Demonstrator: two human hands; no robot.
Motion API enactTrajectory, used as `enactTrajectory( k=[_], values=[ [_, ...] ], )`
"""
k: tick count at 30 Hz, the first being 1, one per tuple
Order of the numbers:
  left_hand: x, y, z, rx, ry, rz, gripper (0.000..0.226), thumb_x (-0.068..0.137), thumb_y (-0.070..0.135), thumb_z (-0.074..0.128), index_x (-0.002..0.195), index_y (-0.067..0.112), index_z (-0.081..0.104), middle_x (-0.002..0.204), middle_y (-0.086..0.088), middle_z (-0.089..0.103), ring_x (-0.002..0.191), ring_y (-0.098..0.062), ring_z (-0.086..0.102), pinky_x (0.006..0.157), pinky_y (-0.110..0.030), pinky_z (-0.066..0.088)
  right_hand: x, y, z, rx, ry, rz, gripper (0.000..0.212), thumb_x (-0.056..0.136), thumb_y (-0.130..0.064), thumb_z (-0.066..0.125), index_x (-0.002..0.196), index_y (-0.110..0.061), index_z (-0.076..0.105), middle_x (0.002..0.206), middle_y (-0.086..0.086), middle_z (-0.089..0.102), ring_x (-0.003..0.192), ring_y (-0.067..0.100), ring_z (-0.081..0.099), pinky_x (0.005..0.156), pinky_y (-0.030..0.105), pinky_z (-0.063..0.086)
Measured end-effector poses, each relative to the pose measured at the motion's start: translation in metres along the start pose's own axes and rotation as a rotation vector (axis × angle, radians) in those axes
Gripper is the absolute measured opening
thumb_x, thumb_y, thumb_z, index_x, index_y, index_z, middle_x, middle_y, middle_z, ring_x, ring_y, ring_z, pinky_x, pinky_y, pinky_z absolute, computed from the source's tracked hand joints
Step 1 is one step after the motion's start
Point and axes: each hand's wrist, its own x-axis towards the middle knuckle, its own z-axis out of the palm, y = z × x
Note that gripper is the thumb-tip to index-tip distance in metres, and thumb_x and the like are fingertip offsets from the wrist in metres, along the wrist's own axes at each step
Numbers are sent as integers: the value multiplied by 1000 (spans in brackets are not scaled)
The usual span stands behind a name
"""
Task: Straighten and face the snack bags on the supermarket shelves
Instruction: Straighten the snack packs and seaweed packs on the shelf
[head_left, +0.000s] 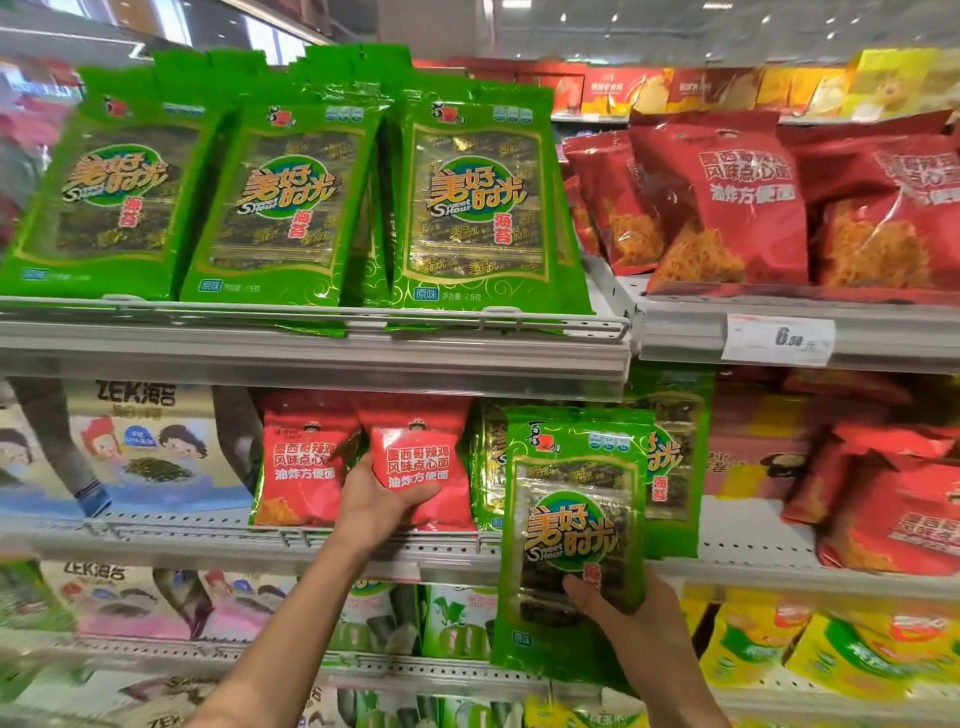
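Note:
My left hand (374, 499) grips a small red noodle-snack bag (421, 467) on the middle shelf, thumb on its front, next to another red bag (301, 462). My right hand (618, 618) holds a green seaweed bag (571, 525) upright in front of the middle shelf, thumb across its lower front. More green seaweed bags (670, 457) stand behind it. Three rows of the same green seaweed bags (467, 202) face outward on the upper shelf, the left ones leaning.
Large red noodle-snack bags (727, 202) fill the upper shelf at right, above a price tag (779, 338). White ZEK seaweed bags (140, 447) stand at middle left. Red bags (893, 509) lie at middle right. Yellow-green bags (810, 654) fill the lower right shelf.

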Motion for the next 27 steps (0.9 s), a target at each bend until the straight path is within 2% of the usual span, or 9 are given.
enactTrajectory(
  k=[4, 7, 9, 12, 14, 15, 18, 22, 27],
  values=[
    [-5, 13, 3, -88, 82, 54, 64, 59, 20, 94, 114, 13, 62, 101, -5, 75, 96, -24, 72, 89, -48, 58, 6, -3, -2, 6, -3, -1, 46, 64, -43, 87, 104, -28, 73, 88, -13, 79, 96, 19, 72, 93, 44, 57],
    [-12, 21, -5, -178, 84, 65, 67, 55, 28, 96, 111, 19, 61, 101, -5, 76, 90, -26, 74, 78, -49, 60, 15, -8, 1, -38, 4, -23, 33, 73, -42, 86, 99, -29, 72, 81, -22, 75, 93, 13, 69, 81, 35, 53],
    [-23, 23, -14, -161, 64, 67, 67, 54, 33, 97, 110, 21, 62, 98, -3, 77, 86, -24, 75, 75, -46, 61, 20, -14, 6, -79, -4, -56, 28, 74, -43, 84, 92, -25, 71, 75, -24, 73, 81, 6, 69, 68, 26, 46],
    [-46, 14, -35, -83, 60, 81, 67, 51, 39, 95, 109, 24, 64, 95, 7, 77, 85, -12, 75, 74, -30, 60, 33, -24, 23, -112, -40, -86, 30, 73, -42, 84, 87, -18, 73, 81, -5, 77, 78, 10, 68, 64, 24, 42],
    [-63, 3, -50, -73, 63, 56, 64, 53, 35, 94, 109, 25, 65, 94, 9, 77, 84, -11, 75, 69, -23, 59, 45, -31, 40, -113, -39, -51, 49, 76, -37, 87, 112, -10, 68, 122, 11, 70, 100, 20, 66, 79, 26, 47],
    [-71, -3, -58, -87, 73, 40, 60, 56, 29, 94, 109, 25, 67, 94, 8, 77, 83, -11, 75, 66, -20, 58, 52, -34, 50, -75, -60, -35, 74, 76, -38, 87, 135, -6, 55, 143, 13, 56, 121, 27, 59, 93, 30, 44],
    [-91, -22, -80, -132, 110, -1, 42, 60, 12, 92, 97, 20, 75, 90, 2, 78, 80, -11, 75, 60, -14, 54, 70, -48, 80, 9, -111, -8, 118, 74, -44, 88, 161, -13, 15, 166, 8, 24, 150, 31, 30, 117, 44, 29],
    [-111, -40, -103, -150, 122, -42, 31, 62, 0, 89, 84, 18, 77, 83, 0, 78, 72, -8, 74, 55, -11, 52, 92, -60, 120, -5, -161, -12, 114, 77, -48, 84, 161, -16, 14, 168, 7, 20, 152, 29, 25, 120, 44, 25],
    [-124, -54, -124, -129, 99, -54, 46, 63, 3, 89, 105, 10, 72, 93, -5, 78, 88, -20, 75, 68, -21, 58, 106, -64, 167, -9, -135, -57, 101, 78, -42, 85, 154, -4, 29, 157, 16, 40, 144, 33, 38, 118, 43, 32]
  ],
)
